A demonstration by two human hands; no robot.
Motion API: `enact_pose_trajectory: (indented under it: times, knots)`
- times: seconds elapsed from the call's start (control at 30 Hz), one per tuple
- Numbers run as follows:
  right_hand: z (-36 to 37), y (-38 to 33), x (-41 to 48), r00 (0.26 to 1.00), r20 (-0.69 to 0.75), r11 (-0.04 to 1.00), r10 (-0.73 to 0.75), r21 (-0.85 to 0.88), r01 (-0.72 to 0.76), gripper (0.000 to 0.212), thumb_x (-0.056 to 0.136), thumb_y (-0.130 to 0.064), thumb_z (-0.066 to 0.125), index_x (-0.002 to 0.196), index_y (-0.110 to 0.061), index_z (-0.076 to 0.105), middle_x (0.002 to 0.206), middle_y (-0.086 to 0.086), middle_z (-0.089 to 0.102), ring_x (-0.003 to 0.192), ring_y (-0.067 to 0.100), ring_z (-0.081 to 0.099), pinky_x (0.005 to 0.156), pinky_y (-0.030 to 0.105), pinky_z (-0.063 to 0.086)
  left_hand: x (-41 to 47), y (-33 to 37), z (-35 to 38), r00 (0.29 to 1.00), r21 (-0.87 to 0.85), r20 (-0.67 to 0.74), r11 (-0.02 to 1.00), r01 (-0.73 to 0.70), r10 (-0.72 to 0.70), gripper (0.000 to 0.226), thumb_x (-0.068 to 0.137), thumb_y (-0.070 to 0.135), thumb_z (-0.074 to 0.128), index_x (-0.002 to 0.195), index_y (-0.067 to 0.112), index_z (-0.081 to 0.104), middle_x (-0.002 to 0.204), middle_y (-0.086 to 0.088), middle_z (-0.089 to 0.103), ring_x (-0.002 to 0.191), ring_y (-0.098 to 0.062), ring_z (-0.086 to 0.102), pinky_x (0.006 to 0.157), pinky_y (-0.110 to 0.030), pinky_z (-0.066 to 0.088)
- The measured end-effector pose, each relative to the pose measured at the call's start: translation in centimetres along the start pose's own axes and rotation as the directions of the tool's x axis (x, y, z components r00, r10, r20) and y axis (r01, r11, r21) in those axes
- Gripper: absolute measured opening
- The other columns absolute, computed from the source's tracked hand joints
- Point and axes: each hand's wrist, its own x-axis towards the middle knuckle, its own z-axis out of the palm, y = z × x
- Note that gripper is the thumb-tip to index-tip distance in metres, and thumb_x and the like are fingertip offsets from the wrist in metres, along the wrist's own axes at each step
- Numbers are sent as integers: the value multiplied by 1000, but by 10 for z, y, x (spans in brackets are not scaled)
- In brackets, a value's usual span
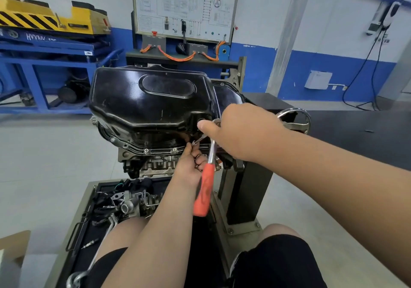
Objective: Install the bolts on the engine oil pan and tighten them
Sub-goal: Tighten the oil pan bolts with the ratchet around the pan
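In the head view, our left hand (pixel 191 167) pinches a bolt (pixel 194 142) at the near rim of the glossy, scuffed black oil pan (pixel 151 100), which sits bottom-up on the engine (pixel 155 163), likely steadying it for the orange-handled ratchet (pixel 203 189) that our right hand (pixel 242 129) grips near its head.

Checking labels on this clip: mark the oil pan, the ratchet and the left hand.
oil pan (pixel 133 103): head view, black top face.
ratchet (pixel 203 194): head view, orange grip.
left hand (pixel 189 169): head view, back of hand.
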Motion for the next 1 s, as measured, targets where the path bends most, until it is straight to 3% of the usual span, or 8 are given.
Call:
enact_pose_trajectory:
  times: [0.1, 0.2, 0.3, 0.5, 0.67, 0.73, 0.9, 1.0]
  knots:
    - [-3, -3, 1, 999, -26, 998, -41, -41, 40, 53, 92, -57, 42, 58, -18, 41, 55, -1, 43, 49, 14, 41, 45, 25, 24, -3, 6, -1, 999, -7, 43, 1000, 28, -27, 35, 100, 34, 42, 71, 17, 52, 50, 10, 34, 32, -4, 25, 27, -17, 17]
    - [-15, 1, 6, 954, -45, 907, -295, -328, 265, 41, 95, -45, 48, 73, -12, 38, 59, -2, 34, 47, 14, 32, 44, 25, 23, -5, 6, 0, 1000, 7, 8, 1000, -1, 1, 31, 100, 31, 44, 74, 18, 55, 46, 10, 35, 32, -4, 24, 29, -15, 17]
    - [-19, 5, 9, 896, -35, 814, -443, -436, 385, 22, 97, -34, 50, 84, -19, 40, 63, -2, 41, 54, 19, 40, 64, 30, 37, -3, 1, 1, 999, -20, -37, 1000, -5, 4, 31, 98, 34, 49, 73, 18, 56, 45, 10, 35, 31, -4, 25, 29, -15, 17]
    - [-2, -11, 2, 996, -59, 997, -65, -41, 62, 58, 91, -64, 38, 56, -18, 41, 53, -2, 44, 47, 14, 44, 44, 25, 27, -4, 5, 1, 1000, -29, 22, 1000, 2, -1, 41, 100, 27, 45, 62, 15, 52, 50, 9, 37, 35, -4, 29, 31, -15, 24]
    - [-15, -3, 13, 887, -102, 843, -450, -378, 383, 25, 92, -40, 54, 79, -20, 47, 62, -3, 44, 56, 18, 45, 72, 35, 41, -4, 6, 1, 999, -55, -26, 998, 26, -28, 33, 98, 31, 49, 69, 16, 55, 46, 10, 36, 31, -4, 26, 28, -16, 18]
    - [-19, 2, 17, 891, -82, 814, -447, -451, 367, 18, 93, -36, 52, 82, -22, 48, 63, -4, 47, 60, 20, 48, 84, 38, 40, -3, 5, 2, 999, -65, -35, 997, 29, -31, 29, 97, 32, 52, 73, 16, 56, 44, 10, 37, 30, -4, 26, 28, -16, 19]
    - [-7, -2, 17, 981, -123, 972, -153, -197, 127, 49, 95, -49, 41, 58, -19, 33, 56, -2, 37, 47, 13, 35, 45, 25, 24, -3, 5, 2, 999, -82, 18, 996, 31, -30, 34, 99, 31, 46, 71, 15, 56, 45, 10, 36, 31, -4, 26, 28, -15, 19]
    - [-9, -7, 15, 958, -65, 943, -280, -208, 261, 50, 91, -50, 53, 59, -16, 33, 54, -3, 35, 47, 14, 36, 50, 27, 32, -4, 7, 3, 1000, -61, -10, 998, 21, -22, 37, 100, 30, 45, 67, 16, 52, 46, 10, 34, 31, -4, 25, 29, -15, 17]
